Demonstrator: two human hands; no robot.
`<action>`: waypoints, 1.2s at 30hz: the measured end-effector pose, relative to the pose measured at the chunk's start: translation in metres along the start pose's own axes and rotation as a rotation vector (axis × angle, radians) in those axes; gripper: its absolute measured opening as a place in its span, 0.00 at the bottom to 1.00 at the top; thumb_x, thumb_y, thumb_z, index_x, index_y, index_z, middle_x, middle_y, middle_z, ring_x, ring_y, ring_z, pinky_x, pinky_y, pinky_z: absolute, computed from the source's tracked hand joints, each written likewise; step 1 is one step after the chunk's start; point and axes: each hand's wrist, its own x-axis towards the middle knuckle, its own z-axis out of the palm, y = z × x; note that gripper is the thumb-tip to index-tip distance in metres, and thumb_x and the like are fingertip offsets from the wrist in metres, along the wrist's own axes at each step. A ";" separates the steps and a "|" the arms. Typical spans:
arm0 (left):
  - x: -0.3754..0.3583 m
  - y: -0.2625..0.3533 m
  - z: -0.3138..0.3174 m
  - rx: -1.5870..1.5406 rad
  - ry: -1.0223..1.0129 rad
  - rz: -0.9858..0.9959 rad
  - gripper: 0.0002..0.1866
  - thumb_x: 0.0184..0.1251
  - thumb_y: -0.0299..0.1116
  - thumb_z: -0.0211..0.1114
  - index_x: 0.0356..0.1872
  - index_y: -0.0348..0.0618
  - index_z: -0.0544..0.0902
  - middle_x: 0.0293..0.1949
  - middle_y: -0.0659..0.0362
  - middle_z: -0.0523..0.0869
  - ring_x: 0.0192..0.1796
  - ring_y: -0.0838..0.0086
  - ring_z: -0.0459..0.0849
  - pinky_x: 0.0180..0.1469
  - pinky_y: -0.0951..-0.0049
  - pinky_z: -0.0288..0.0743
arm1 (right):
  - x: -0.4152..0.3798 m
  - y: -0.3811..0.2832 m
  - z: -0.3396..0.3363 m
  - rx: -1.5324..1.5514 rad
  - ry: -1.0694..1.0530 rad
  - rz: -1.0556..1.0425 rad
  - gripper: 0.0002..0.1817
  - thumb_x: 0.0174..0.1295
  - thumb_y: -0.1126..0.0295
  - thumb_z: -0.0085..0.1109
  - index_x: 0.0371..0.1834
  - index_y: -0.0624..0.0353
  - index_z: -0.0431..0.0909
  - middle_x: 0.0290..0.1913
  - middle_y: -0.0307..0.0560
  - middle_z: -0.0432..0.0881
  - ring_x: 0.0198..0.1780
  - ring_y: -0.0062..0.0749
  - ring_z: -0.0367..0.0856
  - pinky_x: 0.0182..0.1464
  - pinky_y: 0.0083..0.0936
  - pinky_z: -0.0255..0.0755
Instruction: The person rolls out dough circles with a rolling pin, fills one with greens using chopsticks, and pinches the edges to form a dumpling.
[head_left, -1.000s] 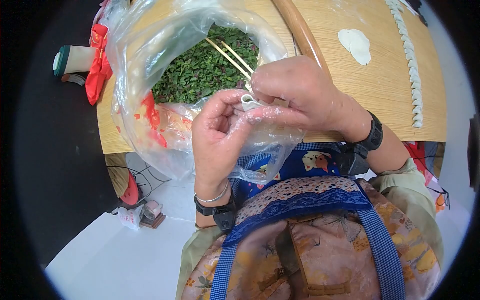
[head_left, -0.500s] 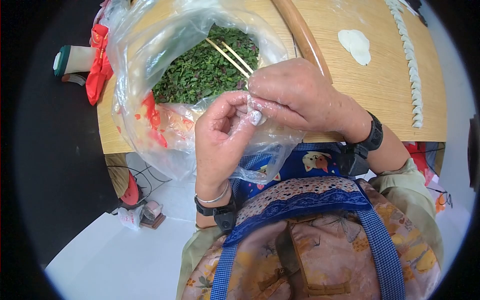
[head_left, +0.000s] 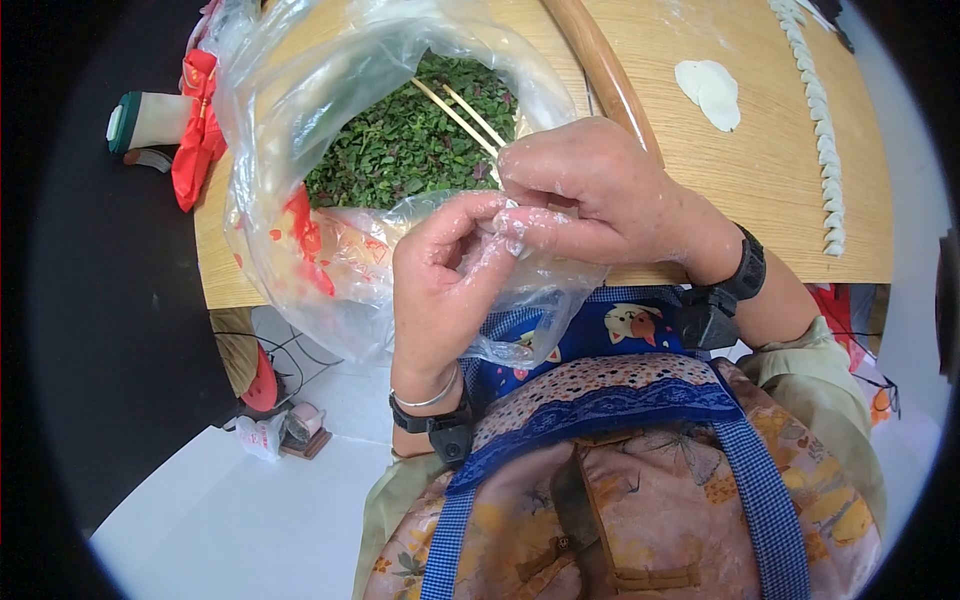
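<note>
My left hand (head_left: 440,270) and my right hand (head_left: 600,190) meet fingertip to fingertip, both dusted with flour. Thumbs and forefingers of both are closed on a small white dough dumpling (head_left: 512,206), mostly hidden by the fingers. Just behind them, a clear plastic bag (head_left: 265,130) lies open around a heap of chopped green leaves (head_left: 400,140). Two wooden chopsticks (head_left: 455,115) rest on the leaves, their near ends passing out of sight behind my right hand.
Overlapping round dough wrappers (head_left: 708,92) lie on the wooden table (head_left: 760,190). Further right runs a long row of white folded dumplings (head_left: 822,130). A curved wooden bar (head_left: 605,70) is beyond my right hand. Red plastic (head_left: 195,130) and a green-lidded container (head_left: 150,120) sit at left.
The right thumb and fingers have parted slightly at the knuckles, and the left fingertips have shifted a little right along the dough. The chopsticks and leaves stay put.
</note>
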 end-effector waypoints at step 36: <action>0.000 0.006 0.006 -0.061 0.008 -0.029 0.11 0.70 0.21 0.65 0.51 0.31 0.81 0.42 0.63 0.84 0.45 0.83 0.80 0.50 0.81 0.74 | 0.000 -0.002 -0.002 0.103 -0.082 0.117 0.15 0.70 0.60 0.53 0.32 0.61 0.72 0.27 0.57 0.75 0.32 0.55 0.77 0.35 0.42 0.69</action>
